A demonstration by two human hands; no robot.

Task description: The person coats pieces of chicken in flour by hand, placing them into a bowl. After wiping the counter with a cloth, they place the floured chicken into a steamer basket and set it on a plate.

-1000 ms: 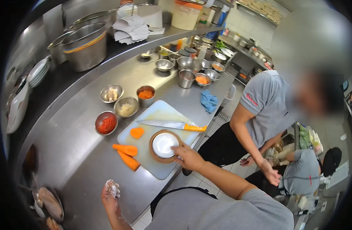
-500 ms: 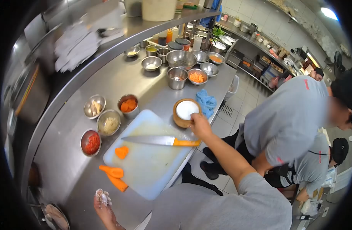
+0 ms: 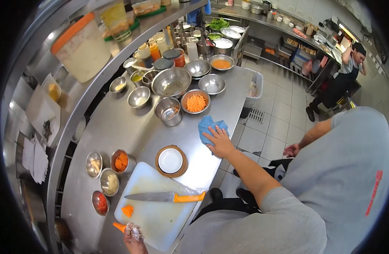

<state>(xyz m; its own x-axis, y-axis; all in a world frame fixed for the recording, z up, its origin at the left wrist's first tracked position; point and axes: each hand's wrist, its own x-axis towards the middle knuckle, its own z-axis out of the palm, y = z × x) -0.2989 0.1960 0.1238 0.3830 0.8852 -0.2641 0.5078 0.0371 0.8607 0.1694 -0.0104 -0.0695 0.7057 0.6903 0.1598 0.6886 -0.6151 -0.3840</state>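
My right hand (image 3: pixel 220 143) lies flat with fingers spread on a crumpled blue cloth (image 3: pixel 207 125) near the counter's edge. At the bottom, my left hand (image 3: pixel 135 240) has its fingers curled round a whitish lump that I cannot make out. Beside it, partly hidden, is a carrot piece (image 3: pixel 119 227). On the white cutting board (image 3: pixel 160 228) lie a knife (image 3: pixel 154 197) with an orange handle and a cut carrot chunk (image 3: pixel 127 211). A white bowl (image 3: pixel 170 160) sits in a round wooden holder (image 3: pixel 182 170) at the board's far corner.
Left of the board stand small metal bowls, one with red strips (image 3: pixel 100 204), and a cup of carrot pieces (image 3: pixel 121 161). A bowl of shredded carrot (image 3: pixel 196 103) and several metal bowls stand beyond the cloth. A co-worker (image 3: pixel 343 178) stands close on the right; a shelf (image 3: pixel 118 61) overhangs the left.
My right hand has let go of the white bowl and wooden holder, now by the board, and moved onto the blue cloth. My left hand is now over the board's near edge. The view has shifted.
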